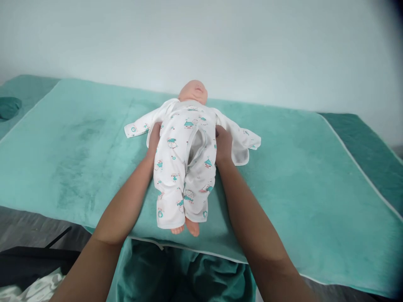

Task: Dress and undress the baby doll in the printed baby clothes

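Observation:
A baby doll (192, 90) lies on its back, head away from me and bare feet toward me. It wears a white printed shirt (241, 138) with sleeves spread to both sides. White printed baby trousers (171, 167), open at the crotch, cover its front up to the chest. My left hand (155, 136) is closed at the left side of the trousers; its fingertips are mostly hidden by cloth. Against the opposite side, my right hand (223, 142) has its fingers curled at the trousers' edge, partly beneath the shirt.
A light green cover (283, 180) lies over the padded table, with darker green padding (365, 142) at the right end. A pale wall (201, 42) rises behind. At lower left, printed white cloth (40, 287) rests by a black object (34, 262).

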Tool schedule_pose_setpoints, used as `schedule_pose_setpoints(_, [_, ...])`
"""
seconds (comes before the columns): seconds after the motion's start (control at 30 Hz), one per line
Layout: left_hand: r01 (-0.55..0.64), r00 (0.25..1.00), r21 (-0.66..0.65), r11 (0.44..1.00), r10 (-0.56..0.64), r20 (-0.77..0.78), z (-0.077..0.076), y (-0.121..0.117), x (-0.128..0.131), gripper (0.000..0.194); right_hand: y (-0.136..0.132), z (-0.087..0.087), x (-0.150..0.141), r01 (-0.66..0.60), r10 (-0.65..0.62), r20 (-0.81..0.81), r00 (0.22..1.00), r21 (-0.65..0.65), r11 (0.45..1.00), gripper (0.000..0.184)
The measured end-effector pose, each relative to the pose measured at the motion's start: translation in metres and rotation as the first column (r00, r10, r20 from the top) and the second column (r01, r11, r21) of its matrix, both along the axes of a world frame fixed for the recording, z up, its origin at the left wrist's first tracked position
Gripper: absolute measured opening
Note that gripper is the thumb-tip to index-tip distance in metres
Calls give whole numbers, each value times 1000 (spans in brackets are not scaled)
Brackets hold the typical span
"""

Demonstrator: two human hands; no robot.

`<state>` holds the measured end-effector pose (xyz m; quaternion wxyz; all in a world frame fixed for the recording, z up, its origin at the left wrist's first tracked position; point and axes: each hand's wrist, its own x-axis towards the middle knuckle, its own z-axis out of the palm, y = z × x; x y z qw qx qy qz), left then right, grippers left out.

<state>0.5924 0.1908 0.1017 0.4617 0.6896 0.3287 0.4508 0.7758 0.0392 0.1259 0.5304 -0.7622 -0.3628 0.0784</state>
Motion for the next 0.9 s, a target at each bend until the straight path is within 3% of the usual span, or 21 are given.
schedule_pose_setpoints(0.1, [-69, 997, 29, 997, 69, 30, 4, -1, -1, 18, 0, -2, 1, 63, -63, 17, 998, -19, 998, 21])
schedule_pose_setpoints(0.2, [-95, 990, 38, 995, 90, 104, 15, -5, -4, 19, 2, -4, 2, 48, -47, -31, 998, 25, 999, 21])
schedule_pose_setpoints(0.37, [-30, 997, 47, 998, 26, 70, 33, -12, -6, 19, 6, -9, 3, 62, -42, -147, 988, 132, 989, 21])
schedule_pose_setpoints(0.5, [17, 998, 23, 1000, -18, 56, 31, -9, -6, 22, 1, -6, 2, 119, -119, -14, 993, 173, 978, 16])
schedule_pose_setpoints(0.7, [39, 998, 68, 997, -42, 42, 21, 4, -1, 22, -2, -1, 2, 48, -93, 213, 972, 211, 976, 16])
schedule_pose_setpoints(0.83, [-45, 999, 188, 981, 41, 25, 34, 19, 13, 15, 11, 6, 10, -48, -25, 261, 965, 269, 962, 17])
schedule_pose_setpoints(0.9, [5, 1000, 251, 968, 2, -26, 44, 27, 19, 11, 19, 13, 17, -139, 82, 257, 963, 212, 967, 18])
